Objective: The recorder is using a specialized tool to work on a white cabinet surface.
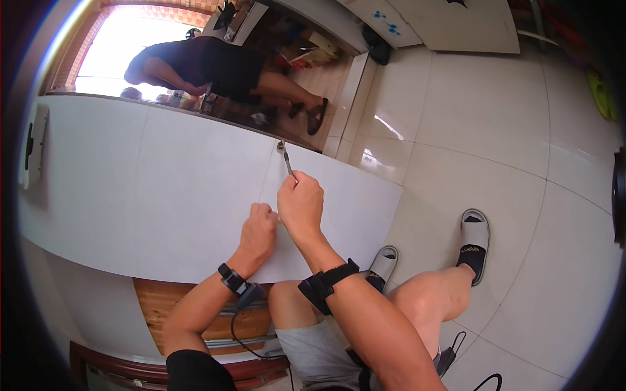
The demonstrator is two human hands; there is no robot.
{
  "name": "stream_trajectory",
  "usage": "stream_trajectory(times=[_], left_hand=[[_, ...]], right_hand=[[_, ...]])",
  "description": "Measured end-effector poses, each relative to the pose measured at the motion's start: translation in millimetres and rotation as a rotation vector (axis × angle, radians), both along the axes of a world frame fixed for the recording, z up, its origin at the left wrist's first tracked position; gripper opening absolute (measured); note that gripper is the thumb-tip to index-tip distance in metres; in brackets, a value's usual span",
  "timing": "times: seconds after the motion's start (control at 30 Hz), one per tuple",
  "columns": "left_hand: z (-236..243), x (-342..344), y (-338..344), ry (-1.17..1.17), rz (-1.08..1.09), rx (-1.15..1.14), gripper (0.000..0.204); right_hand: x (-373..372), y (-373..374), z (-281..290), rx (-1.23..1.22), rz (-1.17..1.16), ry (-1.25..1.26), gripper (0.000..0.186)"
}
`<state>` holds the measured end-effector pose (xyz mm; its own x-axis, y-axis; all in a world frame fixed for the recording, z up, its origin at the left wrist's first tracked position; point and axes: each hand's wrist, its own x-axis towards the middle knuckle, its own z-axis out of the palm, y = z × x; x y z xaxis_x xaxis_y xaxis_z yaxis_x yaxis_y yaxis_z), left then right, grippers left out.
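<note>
My right hand (301,202) is closed around a slim grey metal tool (288,161), whose exact kind I cannot make out. The tool's tip meets a small dark round fitting (280,146) near the far edge of a long white panel (195,176). Just left of and below it, my left hand (259,229) is at the panel with its fingers curled in. Whatever those fingers hold, if anything, is hidden. A thin seam runs down the panel between the fitting and my left hand.
Beyond the panel, another person in dark clothes (222,68) leans forward by a bright window (124,42). A white device (34,146) sits at the panel's left end. Pale floor tiles (482,117) lie to the right, near my slippered feet. Wooden boards (153,303) show below the panel.
</note>
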<state>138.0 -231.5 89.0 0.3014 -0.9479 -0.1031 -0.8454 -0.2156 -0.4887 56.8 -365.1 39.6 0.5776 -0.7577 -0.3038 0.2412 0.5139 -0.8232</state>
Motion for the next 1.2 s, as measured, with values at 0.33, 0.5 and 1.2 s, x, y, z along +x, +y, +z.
stream_trajectory(times=[0.33, 0.5, 1.2], left_hand=[[18.3, 27.0, -87.6, -0.194, -0.239, -0.214, 0.01], [-31.4, 9.0, -13.2, 0.057, 0.032, -0.124, 0.005], [21.2, 12.8, -25.6, -0.139, -0.115, -0.155, 0.006]], right_hand=[[0.9, -4.1, -0.8, 0.023, -0.087, -0.009, 0.025], [3.9, -4.4, -8.6, 0.017, -0.126, -0.015, 0.025], [8.8, 3.2, -4.8, 0.023, -0.072, -0.001, 0.025]])
